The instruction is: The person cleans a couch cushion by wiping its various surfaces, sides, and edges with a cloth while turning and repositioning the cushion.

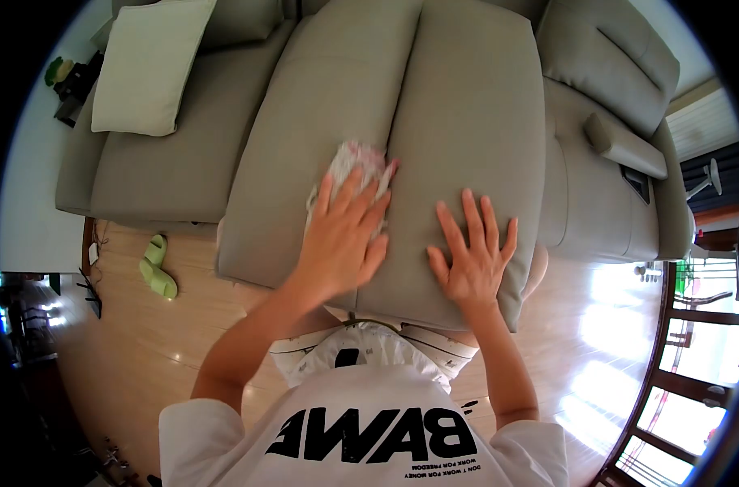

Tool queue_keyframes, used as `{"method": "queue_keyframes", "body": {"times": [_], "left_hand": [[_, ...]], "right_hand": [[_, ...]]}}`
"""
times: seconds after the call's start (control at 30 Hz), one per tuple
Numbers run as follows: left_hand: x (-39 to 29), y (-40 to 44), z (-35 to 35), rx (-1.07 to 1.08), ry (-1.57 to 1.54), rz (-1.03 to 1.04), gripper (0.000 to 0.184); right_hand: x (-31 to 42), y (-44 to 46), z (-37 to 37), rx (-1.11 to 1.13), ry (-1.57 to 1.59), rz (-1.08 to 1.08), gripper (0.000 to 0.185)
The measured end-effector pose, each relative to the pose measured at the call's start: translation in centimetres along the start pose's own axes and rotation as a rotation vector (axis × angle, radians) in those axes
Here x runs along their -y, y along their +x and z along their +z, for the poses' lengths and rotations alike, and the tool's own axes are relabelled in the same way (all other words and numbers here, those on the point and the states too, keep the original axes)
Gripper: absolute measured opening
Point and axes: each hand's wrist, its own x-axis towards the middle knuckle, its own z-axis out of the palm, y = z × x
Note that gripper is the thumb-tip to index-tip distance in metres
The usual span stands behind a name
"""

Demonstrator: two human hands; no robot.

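Observation:
My left hand presses a crumpled white and pink cloth onto the grey sofa seat, close to the seam between two cushion sections. Its fingers lie over the cloth, which bunches out past the fingertips and beside the thumb. To the right of that seam, my right hand rests flat on the same upholstery. Its fingers are spread and nothing is in it.
A pale cushion leans on the sofa's left part. Green slippers lie on the shiny floor at the left. On the right are another sofa section with a small bolster, and a glazed door.

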Motion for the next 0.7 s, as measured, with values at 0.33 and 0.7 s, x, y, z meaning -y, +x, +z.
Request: {"method": "queue_keyframes", "body": {"times": [0.33,0.7], "left_hand": [[-3.4,-11.4,3.1,-0.058,0.117,0.013,0.061],[3.2,-4.8,-0.5,-0.388,0.092,-0.401,0.055]], "right_hand": [[-0.2,1.8,-0.2,-0.092,0.048,0.072,0.044],[0.2,1.9,-0.2,-0.079,0.001,0.102,0.042]]}}
